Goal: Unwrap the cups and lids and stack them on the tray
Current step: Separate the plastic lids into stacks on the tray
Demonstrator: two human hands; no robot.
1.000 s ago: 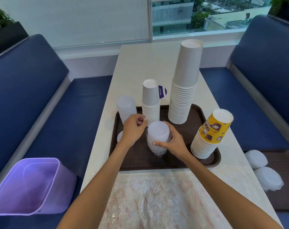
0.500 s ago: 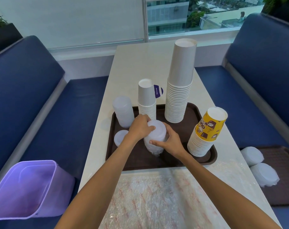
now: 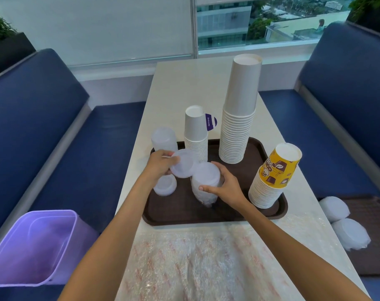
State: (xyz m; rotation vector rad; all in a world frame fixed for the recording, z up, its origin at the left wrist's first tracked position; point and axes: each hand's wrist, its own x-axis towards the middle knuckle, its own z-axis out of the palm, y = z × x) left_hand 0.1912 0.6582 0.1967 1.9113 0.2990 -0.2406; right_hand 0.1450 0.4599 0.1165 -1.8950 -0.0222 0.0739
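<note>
1. The left hand (image 3: 157, 165) pinches one tilted lid (image 3: 183, 162).
2. The right hand (image 3: 226, 187) grips a stack of lids (image 3: 205, 181) standing on the tray (image 3: 184, 213).
3. Yellow cups (image 3: 273, 177) lean just right of the right hand.

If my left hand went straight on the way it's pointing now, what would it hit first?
Most likely the short stack of white cups, just beyond the clear lid that the left hand holds. The lid's edge would touch before the hand itself. Depth is unclear, so this is a guess.
</note>
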